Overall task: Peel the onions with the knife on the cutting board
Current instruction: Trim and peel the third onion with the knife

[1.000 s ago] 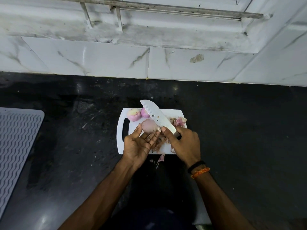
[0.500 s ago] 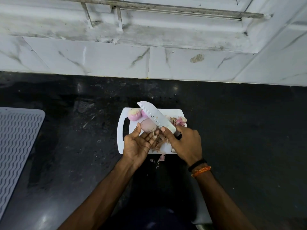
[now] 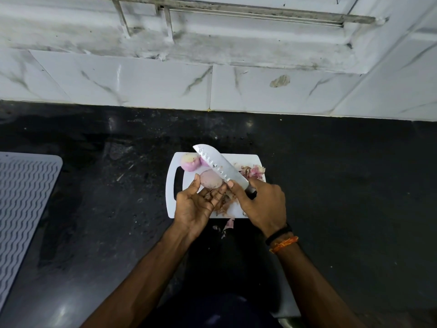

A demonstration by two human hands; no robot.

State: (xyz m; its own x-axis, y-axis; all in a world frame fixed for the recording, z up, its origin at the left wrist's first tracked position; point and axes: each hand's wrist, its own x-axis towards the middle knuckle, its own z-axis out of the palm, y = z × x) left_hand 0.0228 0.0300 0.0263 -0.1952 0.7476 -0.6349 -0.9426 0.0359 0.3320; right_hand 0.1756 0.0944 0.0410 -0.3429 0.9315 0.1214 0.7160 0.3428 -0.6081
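You're cupping the onion (image 3: 210, 181) in your left hand (image 3: 194, 207) over the cutting board (image 3: 170, 197), right hand (image 3: 262, 204) gripping the knife (image 3: 218, 165) against its skin, mid-peel, probably needing to be lifting that layer next

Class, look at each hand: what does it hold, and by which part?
The left hand holds an onion by its sides, between thumb and fingertips. The right hand grips the knife by its handle, blade against the onion.

Grey ribbed mat (image 3: 26, 209) at the left of black countertop (image 3: 343, 185), below white marbled wall tiles (image 3: 153, 86).
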